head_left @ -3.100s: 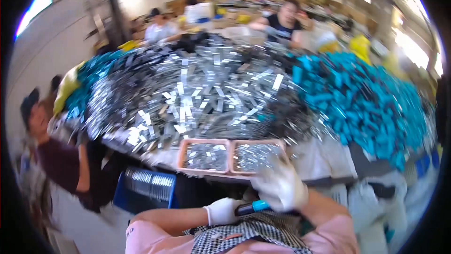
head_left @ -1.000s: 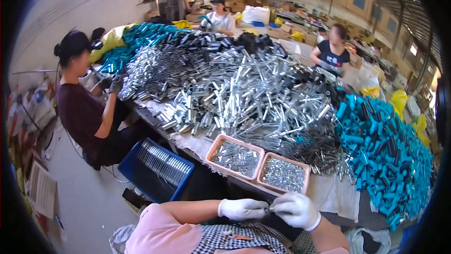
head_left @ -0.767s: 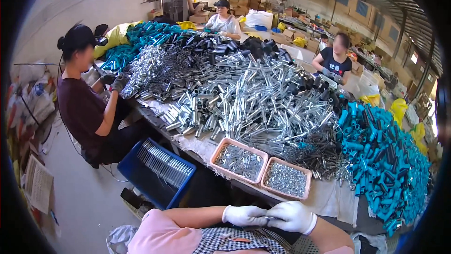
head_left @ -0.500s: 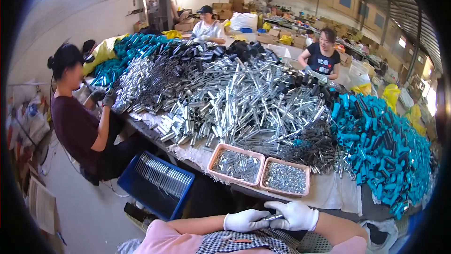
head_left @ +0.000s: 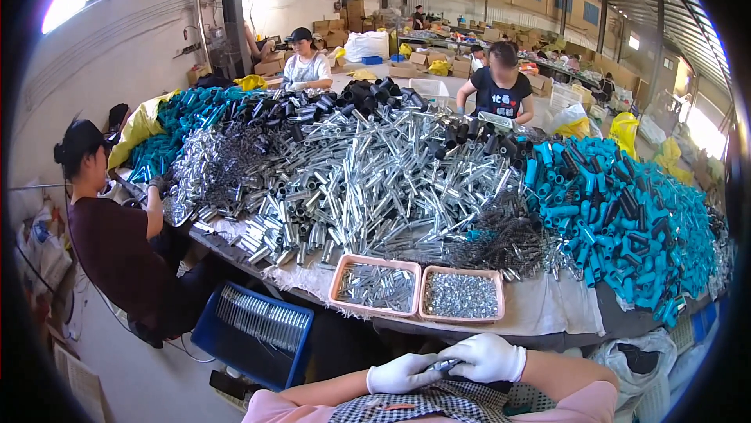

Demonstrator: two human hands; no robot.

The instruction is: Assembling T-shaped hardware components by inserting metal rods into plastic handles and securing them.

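Both my hands wear white gloves and meet at the lower middle, in front of my checked apron. My left hand [head_left: 400, 374] is closed around one end of a small dark-and-silver metal piece [head_left: 444, 365]. Over its other end, the fingers of my right hand [head_left: 486, 358] are closed too. Most of the piece is hidden by the gloves, so its exact kind does not show. Just beyond my hands, on the table edge, stand a pink basket of slim metal pins [head_left: 374, 312] and a pink basket of small shiny metal parts [head_left: 461, 318].
Silver metal tubes [head_left: 375, 165] are heaped across the table. Dark springs [head_left: 504, 235] lie nearer, turquoise handles [head_left: 626, 220] at the right. A blue crate [head_left: 301, 349] with rows of metal rods sits lower left. Co-workers sit at the left [head_left: 117, 251], far side [head_left: 307, 67] and right [head_left: 501, 91].
The view has turned slightly, so the table and baskets appear farther left. My hands remain together on the metal piece, and its angle between them has shifted a little.
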